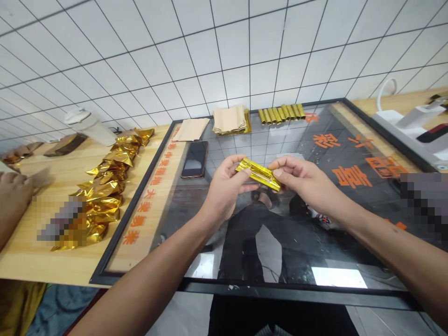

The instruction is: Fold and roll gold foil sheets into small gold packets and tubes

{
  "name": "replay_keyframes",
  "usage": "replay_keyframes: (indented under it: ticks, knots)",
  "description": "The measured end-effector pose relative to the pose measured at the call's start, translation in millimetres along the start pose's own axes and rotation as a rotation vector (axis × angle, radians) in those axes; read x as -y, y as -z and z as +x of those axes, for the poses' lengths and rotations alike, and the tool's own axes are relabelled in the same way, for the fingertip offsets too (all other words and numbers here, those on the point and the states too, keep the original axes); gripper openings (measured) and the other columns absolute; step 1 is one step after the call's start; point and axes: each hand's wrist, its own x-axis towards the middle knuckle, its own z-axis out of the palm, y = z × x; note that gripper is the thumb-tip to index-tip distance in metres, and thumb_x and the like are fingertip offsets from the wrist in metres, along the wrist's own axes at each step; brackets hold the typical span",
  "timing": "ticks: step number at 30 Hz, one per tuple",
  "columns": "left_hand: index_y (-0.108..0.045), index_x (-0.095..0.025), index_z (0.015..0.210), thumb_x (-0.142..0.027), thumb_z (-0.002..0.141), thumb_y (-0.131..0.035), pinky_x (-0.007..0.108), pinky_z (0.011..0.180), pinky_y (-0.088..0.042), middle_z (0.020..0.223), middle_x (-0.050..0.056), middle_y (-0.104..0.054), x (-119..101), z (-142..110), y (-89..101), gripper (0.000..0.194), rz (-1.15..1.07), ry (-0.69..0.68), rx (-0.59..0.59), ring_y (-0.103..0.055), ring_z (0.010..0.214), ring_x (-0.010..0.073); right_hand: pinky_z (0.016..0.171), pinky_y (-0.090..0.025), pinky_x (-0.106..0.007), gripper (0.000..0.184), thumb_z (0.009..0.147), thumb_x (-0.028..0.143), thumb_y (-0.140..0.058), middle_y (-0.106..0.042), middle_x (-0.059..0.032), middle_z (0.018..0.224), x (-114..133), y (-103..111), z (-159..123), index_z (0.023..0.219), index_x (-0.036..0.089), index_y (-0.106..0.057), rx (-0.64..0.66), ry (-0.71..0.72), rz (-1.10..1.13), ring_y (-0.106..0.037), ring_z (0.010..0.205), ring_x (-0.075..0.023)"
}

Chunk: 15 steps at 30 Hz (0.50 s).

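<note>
Between my two hands is a strip of gold foil paper point(259, 173), partly folded or rolled lengthwise, with a paler inner side showing along its middle. My left hand point(227, 184) pinches its left end between thumb and fingers. At the right end, my right hand point(294, 176) grips it the same way. Both hands hover over a black-framed glass panel point(217, 228). Beyond them lie a row of rolled gold foil tubes point(282, 114) and a stack of tan paper sheets point(229, 119) with gold foil beneath.
A phone point(195, 159) and a tan sheet point(192, 129) lie left on the glass. Crumpled gold foil pieces point(108, 186) line the wooden table point(42, 172), near a cup point(91, 126). Another person's hand point(14, 196) is at far left. A power strip point(413, 130) stands at right.
</note>
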Motion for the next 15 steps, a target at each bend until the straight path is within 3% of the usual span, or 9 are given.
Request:
replay_keyframes:
  ticks: [7, 15]
  knots:
    - [-0.065, -0.018, 0.107, -0.023, 0.083, -0.077, 0.031, 0.066, -0.066, 0.097, 0.004, -0.075, -7.3, 2.1, 3.4, 0.027, 0.046, 0.033, -0.005, -0.075, 0.077, 0.0172, 0.055, -0.054, -0.029, 0.034, 0.095, 0.058, -0.073, -0.073, -0.0033, 0.086, 8.5, 3.6, -1.4, 0.1, 0.024, -0.074, -0.001, 0.013, -0.028, -0.064, 0.064, -0.0161]
    - [-0.065, -0.015, 0.093, -0.019, 0.083, -0.074, 0.024, 0.057, -0.062, 0.085, 0.006, -0.077, -7.8, 4.8, 5.1, 0.014, 0.101, 0.08, 0.005, -0.077, 0.064, 0.0168, 0.067, -0.058, -0.034, 0.035, 0.096, 0.059, -0.072, -0.072, -0.0042, 0.092, 7.5, 8.3, 1.8, 0.1, 0.025, -0.076, -0.064, 0.116, -0.174, -0.064, 0.077, -0.0196]
